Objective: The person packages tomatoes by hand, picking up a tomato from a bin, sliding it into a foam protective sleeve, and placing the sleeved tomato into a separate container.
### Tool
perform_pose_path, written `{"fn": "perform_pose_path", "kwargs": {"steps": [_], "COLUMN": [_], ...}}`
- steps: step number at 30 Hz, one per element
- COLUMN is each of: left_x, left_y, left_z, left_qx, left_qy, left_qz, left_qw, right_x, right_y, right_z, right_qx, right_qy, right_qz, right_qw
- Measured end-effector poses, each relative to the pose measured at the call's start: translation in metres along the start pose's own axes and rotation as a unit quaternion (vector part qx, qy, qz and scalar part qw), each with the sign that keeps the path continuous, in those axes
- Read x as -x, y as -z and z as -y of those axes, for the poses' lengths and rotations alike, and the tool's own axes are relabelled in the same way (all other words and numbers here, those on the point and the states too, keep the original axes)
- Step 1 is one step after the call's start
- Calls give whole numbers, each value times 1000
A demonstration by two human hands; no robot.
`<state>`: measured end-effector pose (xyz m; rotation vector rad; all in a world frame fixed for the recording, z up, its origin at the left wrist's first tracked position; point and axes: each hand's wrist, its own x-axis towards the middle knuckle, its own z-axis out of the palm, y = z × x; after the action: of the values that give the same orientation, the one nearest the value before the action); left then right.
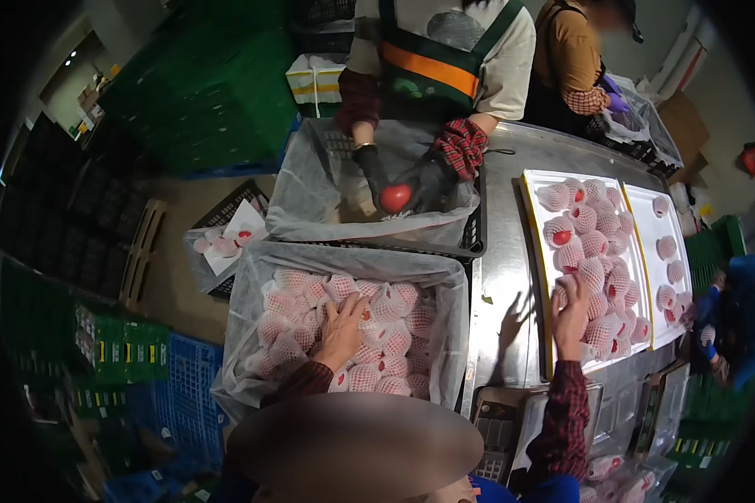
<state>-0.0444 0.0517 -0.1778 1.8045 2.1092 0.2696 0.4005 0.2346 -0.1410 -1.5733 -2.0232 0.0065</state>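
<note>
My left hand point(341, 333) lies with fingers spread over the netted fruits in the lined crate point(229, 352). It touches the red fruits in pink foam nets point(392, 339) that fill this crate; its palm side is hidden. Over the left edge of the white tray point(533, 194), my right hand point(570, 320) has its fingers closed round a netted fruit point(563, 285). Several more netted fruits point(596, 243) lie packed in that tray, some showing red skin.
Across from me, a co-worker's gloved hands hold a bare red fruit point(396, 198) above another lined crate point(289, 197). A second white tray point(643, 201) with several netted fruits stands at right on the metal table point(499, 251). A scale point(497, 423) sits near me.
</note>
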Motion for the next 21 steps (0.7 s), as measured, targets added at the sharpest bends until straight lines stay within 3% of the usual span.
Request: {"fn": "perform_pose_path", "kwargs": {"steps": [3,6,7,8,9,11,12,14,16,19,21], "left_x": [-3,4,11,19,28,46,50,58,65,71,75], "left_y": [2,2,7,15,32,68,72,78,82,81,82], "left_z": [18,31,29,26,11,-30,-33,-37,-40,-42,-50], "left_qx": [36,106,397,645,645,813,814,837,842,825,751], "left_qy": [-39,-89,24,136,137,174,173,167,169,147,119], "left_qz": [15,-62,21,99,96,93,87,144,140,151,107], "left_qw": [998,988,917,745,745,547,548,501,492,524,641], "right_x": [25,42,48,56,59,64,63,57,51,54,60], "right_y": [14,16,15,7,9,10,18,28,38,39,37], "right_z": [75,130,150,167,189,224,242,269,280,283,282], "right_qx": [-125,-221,-271,-328,-394,-447,-487,-511,-519,-509,-491], "right_qy": [-10,-7,-4,7,3,53,38,89,110,149,165], "right_qz": [38,41,59,75,130,202,242,216,220,205,186], "right_qw": [991,974,961,942,910,870,838,827,819,823,835]}}
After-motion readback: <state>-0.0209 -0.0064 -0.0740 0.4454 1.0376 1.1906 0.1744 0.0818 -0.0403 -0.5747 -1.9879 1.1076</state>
